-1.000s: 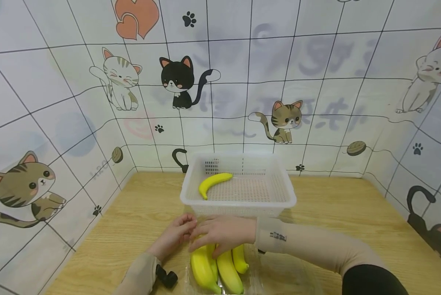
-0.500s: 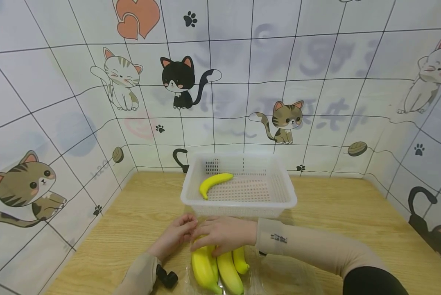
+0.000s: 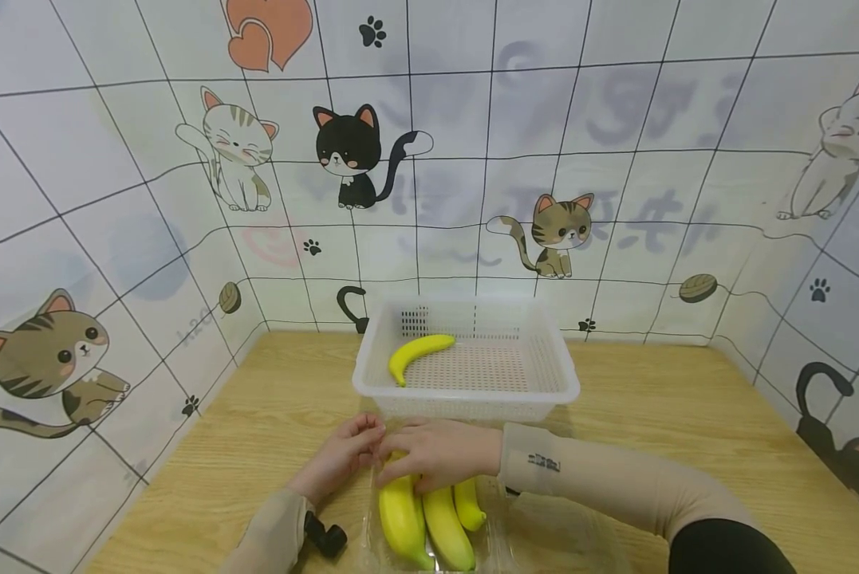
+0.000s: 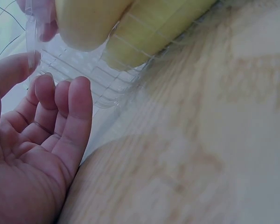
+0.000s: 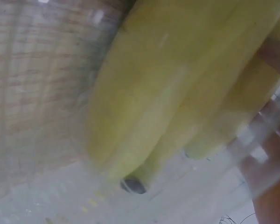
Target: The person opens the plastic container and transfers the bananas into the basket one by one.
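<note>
Three bananas are visible in a clear plastic clamshell box (image 3: 368,542) at the table's front: the left banana (image 3: 403,522), the middle banana (image 3: 447,530) and the right banana (image 3: 468,507). Reaching in from the right, my right hand (image 3: 443,453) lies over their far ends. Its fingers and thumb straddle the left banana and grip it. My left hand (image 3: 337,458) is at the box's far left corner. In the left wrist view, thumb and forefinger pinch the clear rim while the other fingers curl below. Bananas fill the blurred right wrist view.
A white perforated basket (image 3: 465,396) stands behind the box, with one banana (image 3: 422,351) inside at the left. The clear lid (image 3: 565,534) lies spread to the right on the wooden table (image 3: 652,414). Cat-patterned sheeting (image 3: 443,263) walls the table in.
The left banana has shifted slightly right, and the right hand has moved a little the same way with it. The left hand has stayed at the box corner.
</note>
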`<state>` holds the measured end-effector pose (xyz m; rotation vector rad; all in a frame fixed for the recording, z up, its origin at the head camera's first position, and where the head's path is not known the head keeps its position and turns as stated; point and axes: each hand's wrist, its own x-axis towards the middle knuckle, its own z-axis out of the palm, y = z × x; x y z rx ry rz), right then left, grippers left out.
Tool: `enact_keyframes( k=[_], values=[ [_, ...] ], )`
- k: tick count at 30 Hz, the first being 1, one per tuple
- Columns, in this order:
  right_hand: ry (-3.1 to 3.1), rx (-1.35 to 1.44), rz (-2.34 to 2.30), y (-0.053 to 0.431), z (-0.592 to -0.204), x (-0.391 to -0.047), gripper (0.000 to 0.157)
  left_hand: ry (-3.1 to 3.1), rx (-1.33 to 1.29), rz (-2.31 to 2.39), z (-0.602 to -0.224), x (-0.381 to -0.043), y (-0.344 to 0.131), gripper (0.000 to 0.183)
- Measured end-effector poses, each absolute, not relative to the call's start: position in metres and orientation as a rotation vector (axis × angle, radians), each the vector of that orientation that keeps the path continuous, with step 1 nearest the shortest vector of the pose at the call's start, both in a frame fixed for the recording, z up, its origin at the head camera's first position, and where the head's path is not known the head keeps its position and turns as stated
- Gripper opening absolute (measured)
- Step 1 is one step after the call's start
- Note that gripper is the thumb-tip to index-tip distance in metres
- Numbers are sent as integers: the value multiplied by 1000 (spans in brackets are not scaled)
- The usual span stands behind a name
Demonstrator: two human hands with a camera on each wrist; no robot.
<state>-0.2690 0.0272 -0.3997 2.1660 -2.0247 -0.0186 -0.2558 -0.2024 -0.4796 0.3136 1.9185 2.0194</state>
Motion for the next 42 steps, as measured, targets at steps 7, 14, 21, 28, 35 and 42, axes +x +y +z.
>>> enact_keyframes(
  k=[7,14,21,28,35,42],
  values=[
    [-1972,2172,-25,27,-401,-271,50,1920,312,2021,-479,-257,-202,20],
    [-1925,2168,-10,28,-403,-274,49,1927,314,2016,-480,-259,-202,21],
    [-1934,2161,-29,29,-403,-272,47,1927,311,2009,-478,-257,-202,22],
    [-1937,2143,-57,29,-400,-272,48,1918,299,2024,-479,-257,-201,21],
    [-1946,2131,-28,31,-397,-273,46,1896,329,2039,-482,-258,-202,17],
    [-1937,2141,-20,29,-395,-273,45,1891,339,2043,-484,-257,-203,14]
  ],
)
